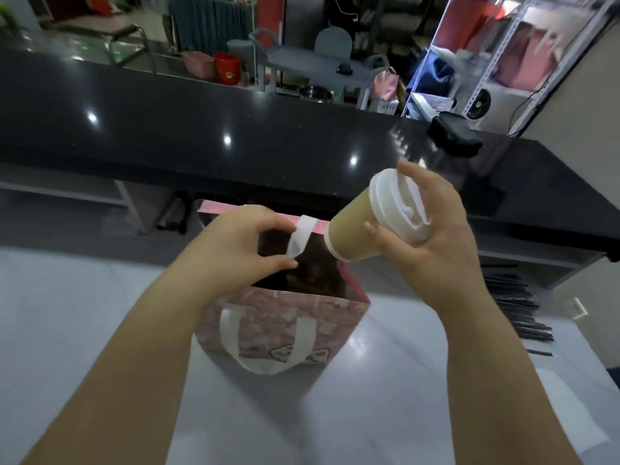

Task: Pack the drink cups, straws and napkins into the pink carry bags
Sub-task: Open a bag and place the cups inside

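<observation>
1 cup (352,226), gripped by R hand (436,229), tilts base-first toward bag (285,317) btwn hands; L hand (235,243) pinches its handle (300,238).

A pink paper carry bag (268,322) stands open. A tan paper cup with white lid (354,229) is tilted above its right edge.

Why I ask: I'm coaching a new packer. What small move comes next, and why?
Probably tip the cup upright and lower it into the bag: the right hand holds it tilted above the rim, while the left hand pinches a handle and the mouth stands open.
</observation>
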The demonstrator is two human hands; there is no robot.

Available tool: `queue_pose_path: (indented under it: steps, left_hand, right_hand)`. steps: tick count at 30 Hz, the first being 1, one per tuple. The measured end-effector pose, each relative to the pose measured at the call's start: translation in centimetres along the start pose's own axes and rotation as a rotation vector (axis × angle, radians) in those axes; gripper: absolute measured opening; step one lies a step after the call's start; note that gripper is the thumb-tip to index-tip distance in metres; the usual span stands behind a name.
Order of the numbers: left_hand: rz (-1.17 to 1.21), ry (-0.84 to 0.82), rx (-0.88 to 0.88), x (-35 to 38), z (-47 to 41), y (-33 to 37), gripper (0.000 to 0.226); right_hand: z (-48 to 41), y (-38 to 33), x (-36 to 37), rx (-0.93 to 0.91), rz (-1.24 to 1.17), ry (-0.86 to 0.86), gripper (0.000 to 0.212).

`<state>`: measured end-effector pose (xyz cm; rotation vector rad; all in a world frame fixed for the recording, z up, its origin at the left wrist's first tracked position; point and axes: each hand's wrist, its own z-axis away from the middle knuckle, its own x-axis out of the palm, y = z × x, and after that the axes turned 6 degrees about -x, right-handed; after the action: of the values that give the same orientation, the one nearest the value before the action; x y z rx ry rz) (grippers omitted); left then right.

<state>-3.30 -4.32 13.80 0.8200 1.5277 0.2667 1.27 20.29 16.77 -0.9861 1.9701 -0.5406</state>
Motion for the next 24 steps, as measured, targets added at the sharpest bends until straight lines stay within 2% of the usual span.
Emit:
queue_pose_path:
  steps: [6,8,14,17,20,24]
  left_hand:
    - [-0.052,-0.290,0.083,-0.1,-3.1,-1.2,0.065]
    - [-0.037,-0.310,0.144,-0.1,-3.6,-1.7,0.071]
    - [-0.304,-0.293,0.246,1.1,-3.2,-3.6,0.124]
    - [-0.351,-0.343,0.252,1.7,-3.2,-3.7,0.135]
    - [-0.379,-0.370,0.250,2.1,-3.1,-3.9,0.138]
    - [-0.450,-0.394,0.232,2.5,-2.6,-4.6,0.142]
  right_hand:
    - [-0.8,-2.1,3.9,0.119,0.105,-0.006,0.067]
    - [-0.6,-2.3,4.8,0.157,0.139,0.004,0.063]
    - [0.3,-3.5,5.0,0.230,0.182,0.041,0.062]
    - [0.6,-4.1,5.7,0.255,0.169,-0.076,0.063]
    - [1.6,-3.6,8.0,0.265,0.334,-0.221,0.068]
    - [2.6,-1.9,9.0,0.284,0.636,-0.267,0.077]
